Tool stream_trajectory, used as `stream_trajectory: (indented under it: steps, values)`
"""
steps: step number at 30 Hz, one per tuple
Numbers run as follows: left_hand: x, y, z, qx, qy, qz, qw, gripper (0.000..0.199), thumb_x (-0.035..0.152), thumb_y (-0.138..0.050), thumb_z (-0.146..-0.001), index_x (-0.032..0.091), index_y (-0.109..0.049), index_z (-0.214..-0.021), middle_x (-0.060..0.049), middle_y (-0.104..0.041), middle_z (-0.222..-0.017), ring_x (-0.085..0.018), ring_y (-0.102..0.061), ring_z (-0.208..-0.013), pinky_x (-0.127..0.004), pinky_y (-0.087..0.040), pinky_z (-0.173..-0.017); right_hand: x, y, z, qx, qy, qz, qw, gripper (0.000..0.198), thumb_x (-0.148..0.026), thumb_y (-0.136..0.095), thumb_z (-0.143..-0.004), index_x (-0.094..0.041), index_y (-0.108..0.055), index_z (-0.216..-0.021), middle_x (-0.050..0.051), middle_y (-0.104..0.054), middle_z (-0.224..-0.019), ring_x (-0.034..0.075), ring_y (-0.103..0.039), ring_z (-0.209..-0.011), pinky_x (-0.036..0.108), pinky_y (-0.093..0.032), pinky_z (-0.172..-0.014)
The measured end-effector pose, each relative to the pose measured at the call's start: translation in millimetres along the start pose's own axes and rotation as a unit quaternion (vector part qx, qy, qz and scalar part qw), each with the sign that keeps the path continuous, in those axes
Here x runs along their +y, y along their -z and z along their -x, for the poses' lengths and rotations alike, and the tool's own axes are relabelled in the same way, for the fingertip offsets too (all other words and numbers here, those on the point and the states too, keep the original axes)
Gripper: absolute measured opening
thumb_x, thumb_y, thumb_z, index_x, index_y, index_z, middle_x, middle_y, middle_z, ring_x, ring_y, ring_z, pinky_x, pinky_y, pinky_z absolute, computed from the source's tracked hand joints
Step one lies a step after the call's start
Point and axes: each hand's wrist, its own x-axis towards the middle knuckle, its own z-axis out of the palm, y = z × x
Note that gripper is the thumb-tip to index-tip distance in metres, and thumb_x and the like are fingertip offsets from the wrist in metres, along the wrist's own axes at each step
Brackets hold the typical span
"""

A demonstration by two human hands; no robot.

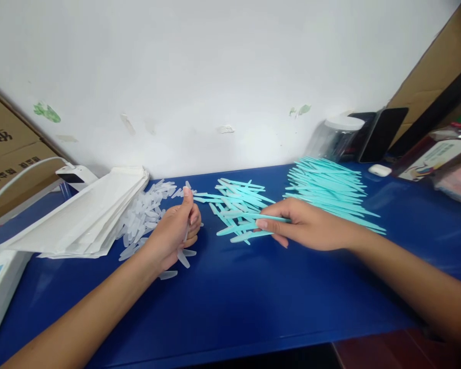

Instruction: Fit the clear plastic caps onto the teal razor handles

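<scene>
My left hand (180,225) is closed, thumb up and fingers curled, with a translucent blade cap partly visible in its grip. Beside and behind it lies a heap of translucent blade caps (144,212), and a few loose caps (183,259) rest just below the fingers. My right hand (295,223) pinches a slim turquoise eyebrow razor (249,215) between thumb and fingers, over the near right side of a loose razor pile (238,195). How many razors it grips is hard to make out. Behind that hand lies a bigger, neater razor stack (322,187).
White envelopes (88,210) are stacked at left, near a white device (77,177) with a cable. At the back right stand a lidded clear jar (338,136), a dark phone (382,134), a white earbud case (379,170) and a bottle (432,154). A wall closes off the blue table (230,307).
</scene>
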Motion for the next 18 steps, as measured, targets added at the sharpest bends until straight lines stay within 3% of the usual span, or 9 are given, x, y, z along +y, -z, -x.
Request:
stream_trajectory:
  steps: [5,9,14,18]
  values:
    - [-4,-5,3,-0.044,-0.006,-0.043,0.998,0.079,0.092,-0.041,-0.09,0.021,-0.037,-0.058,0.005,-0.032,-0.051,-0.006,-0.019,-0.04,-0.02,-0.014,-0.037,-4,-8,-3,0.019,0.016,-0.052,0.998,0.058,-0.059,-0.058,-0.105,-0.019,-0.063,-0.063,-0.003,-0.054,-0.058,0.011,-0.046,-0.055,0.028,-0.04,-0.064]
    - [-12,-5,3,-0.097,-0.022,-0.1,0.99,0.08,0.095,-0.025,-0.091,0.022,-0.042,-0.062,0.005,-0.031,-0.042,-0.008,-0.02,-0.038,-0.021,-0.018,-0.039,-3,-9,-3,0.028,0.015,-0.066,0.997,0.059,-0.061,-0.058,-0.104,-0.019,-0.064,-0.064,-0.003,-0.055,-0.058,0.012,-0.046,-0.056,0.029,-0.039,-0.063]
    - [-14,-1,8,-0.101,-0.124,-0.215,0.963,0.092,0.09,-0.009,-0.095,0.019,-0.068,-0.092,0.004,-0.04,-0.037,-0.012,-0.032,-0.035,-0.024,-0.034,-0.044,-1,-4,1,0.029,0.007,-0.048,0.998,0.057,-0.061,-0.058,-0.104,-0.018,-0.066,-0.066,-0.001,-0.059,-0.061,0.012,-0.049,-0.057,0.029,-0.037,-0.061]
    - [-9,-1,17,-0.114,-0.173,-0.241,0.948,0.098,0.092,-0.014,-0.091,0.017,-0.071,-0.117,0.006,-0.037,-0.041,-0.013,-0.035,-0.036,-0.025,-0.034,-0.044,-3,-4,2,0.013,0.003,-0.044,0.999,0.057,-0.06,-0.058,-0.104,-0.018,-0.066,-0.065,-0.002,-0.057,-0.058,0.011,-0.046,-0.054,0.028,-0.035,-0.057]
